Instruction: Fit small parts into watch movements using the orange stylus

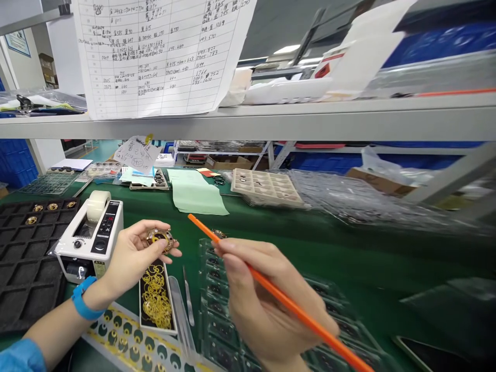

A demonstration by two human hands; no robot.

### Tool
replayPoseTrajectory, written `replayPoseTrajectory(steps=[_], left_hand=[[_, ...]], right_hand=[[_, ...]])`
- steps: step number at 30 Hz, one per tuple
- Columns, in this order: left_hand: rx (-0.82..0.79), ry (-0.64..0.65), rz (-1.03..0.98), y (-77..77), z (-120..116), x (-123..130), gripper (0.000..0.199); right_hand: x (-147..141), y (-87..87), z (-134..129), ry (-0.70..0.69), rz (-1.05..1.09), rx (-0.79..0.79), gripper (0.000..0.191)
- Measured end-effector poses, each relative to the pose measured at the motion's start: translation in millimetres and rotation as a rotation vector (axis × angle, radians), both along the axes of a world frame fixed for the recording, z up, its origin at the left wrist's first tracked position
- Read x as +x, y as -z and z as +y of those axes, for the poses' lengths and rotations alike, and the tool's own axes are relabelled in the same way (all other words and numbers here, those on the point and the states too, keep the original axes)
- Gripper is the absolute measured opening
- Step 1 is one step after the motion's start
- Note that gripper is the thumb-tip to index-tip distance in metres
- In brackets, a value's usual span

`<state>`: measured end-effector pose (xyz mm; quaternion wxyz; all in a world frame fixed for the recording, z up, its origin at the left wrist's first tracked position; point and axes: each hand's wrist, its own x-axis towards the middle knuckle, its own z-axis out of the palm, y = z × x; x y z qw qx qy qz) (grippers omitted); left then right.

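Observation:
Between the thumb and fingers of my left hand (pixel 145 248) is a small round metal watch part (pixel 160 239), gold and dark, held above a box of yellow rings (pixel 157 299). My right hand (pixel 267 299) grips a long orange stick (pixel 287 302) like a pen, its tip pointing up and left, apart from the watch part. Beneath my right hand lies a clear compartment tray (pixel 217 310) with small dark parts. Metal tweezers (pixel 188 297) rest between the box and the tray. A sheet of dark green round stickers (pixel 134 341) lies at the front.
A white tape dispenser (pixel 91 235) stands left of my left hand, beside a black compartment tray (pixel 34 263). Behind are green paper (pixel 197 191) and a beige tray (pixel 267 187). A shelf edge (pixel 248 124) crosses above. A dark flat device (pixel 430 354) lies at front right.

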<state>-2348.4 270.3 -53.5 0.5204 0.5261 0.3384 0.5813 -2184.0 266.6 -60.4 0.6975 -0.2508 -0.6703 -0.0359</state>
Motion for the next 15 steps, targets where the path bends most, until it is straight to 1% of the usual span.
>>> replayPoseTrajectory(steps=[3,5,7,11,12,15], left_hand=[[0.129,-0.090,0.106,2.6,-3.4,0.4,0.007],[0.206,-0.141,0.174,5.2,-5.0,0.4,0.002],[0.243,-0.158,0.216,7.4,-5.6,0.6,0.002],[0.231,-0.160,0.197,6.9,-5.1,2.8,0.005],[0.214,-0.155,0.180,5.9,-5.1,3.8,0.006],[0.174,-0.141,0.154,3.2,-5.7,7.1,0.012]], right_hand=[[2.3,1.6,1.5,-0.017,0.110,-0.083,0.019],[2.7,3.3,2.3,0.020,0.114,-0.108,0.021],[2.0,4.7,2.2,0.041,0.066,-0.091,0.025],[-5.5,7.3,1.8,-0.060,-0.115,-0.056,0.020],[-8.5,8.2,2.6,-0.046,-0.174,-0.044,0.017],[-17.5,12.5,7.5,0.102,-0.281,0.004,0.012]])
